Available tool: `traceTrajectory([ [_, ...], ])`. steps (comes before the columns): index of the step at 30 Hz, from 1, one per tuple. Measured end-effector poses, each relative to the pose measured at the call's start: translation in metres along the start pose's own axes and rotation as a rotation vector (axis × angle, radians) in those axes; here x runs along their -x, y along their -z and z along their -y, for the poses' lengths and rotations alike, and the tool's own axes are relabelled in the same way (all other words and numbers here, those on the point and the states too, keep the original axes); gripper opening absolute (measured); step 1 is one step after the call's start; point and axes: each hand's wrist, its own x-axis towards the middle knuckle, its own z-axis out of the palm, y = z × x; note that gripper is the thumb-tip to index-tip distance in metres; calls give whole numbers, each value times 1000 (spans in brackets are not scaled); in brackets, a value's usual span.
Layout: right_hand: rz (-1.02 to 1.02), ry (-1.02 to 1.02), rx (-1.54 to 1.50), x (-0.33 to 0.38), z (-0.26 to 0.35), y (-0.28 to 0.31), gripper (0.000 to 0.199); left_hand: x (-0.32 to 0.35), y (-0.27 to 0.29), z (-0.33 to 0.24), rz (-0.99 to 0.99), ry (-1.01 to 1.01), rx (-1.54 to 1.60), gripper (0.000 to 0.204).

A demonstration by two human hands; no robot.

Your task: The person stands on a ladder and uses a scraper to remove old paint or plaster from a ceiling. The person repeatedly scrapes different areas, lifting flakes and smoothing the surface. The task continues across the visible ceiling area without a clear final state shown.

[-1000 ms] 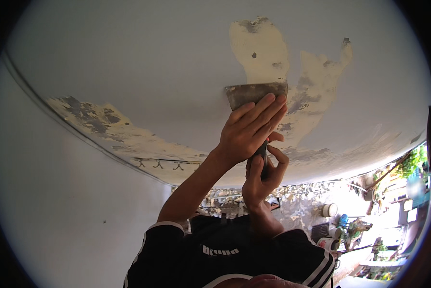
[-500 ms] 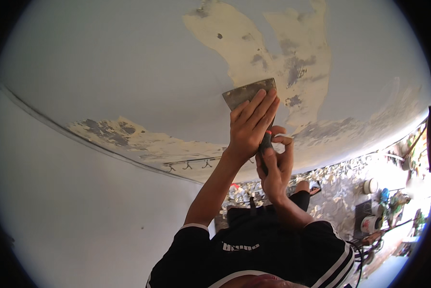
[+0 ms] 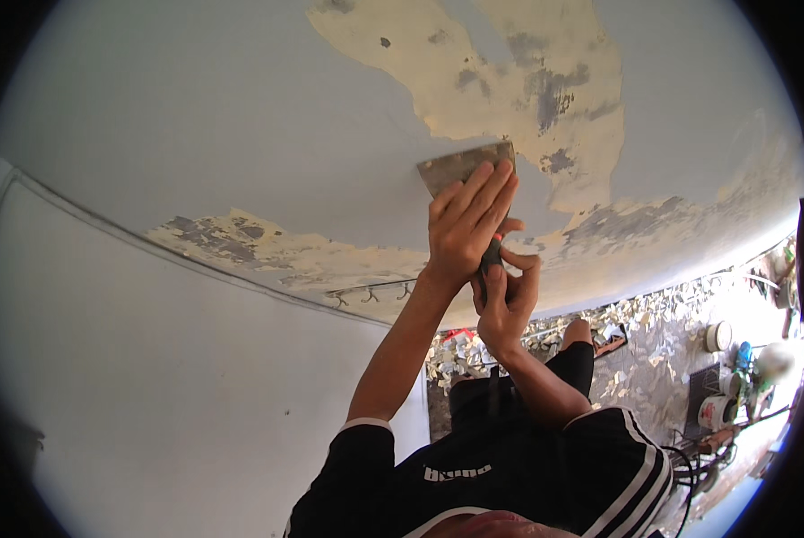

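Right grip (image 3: 508,309) clasps the scraper handle (image 3: 492,255), left grip (image 3: 461,229) flat against the blade (image 3: 446,169).

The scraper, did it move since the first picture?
Yes. The scraper is now farther from the dark spot in the cream patch, and closer to the row of hooks.

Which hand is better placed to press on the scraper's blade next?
The left hand, most likely: its fingers lie outstretched over the scraper's blade, while the right hand sits lower, around the dark handle.
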Motion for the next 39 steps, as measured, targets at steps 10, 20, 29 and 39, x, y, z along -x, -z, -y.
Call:
traceTrajectory([
  [10,80,184,148,-3,14,17,19,-6,-5,-14,-188,45,63,38],
  [20,332,173,768,-89,159,38,17,-103,-39,-54,-571,408,75,55],
  [29,358,224,993,-93,191,29,14,-103,-42,-68,-505,455,120,65],
  [39,307,245,1066,-101,221,19,15,-129,-34,-73,-475,462,229,62],
])
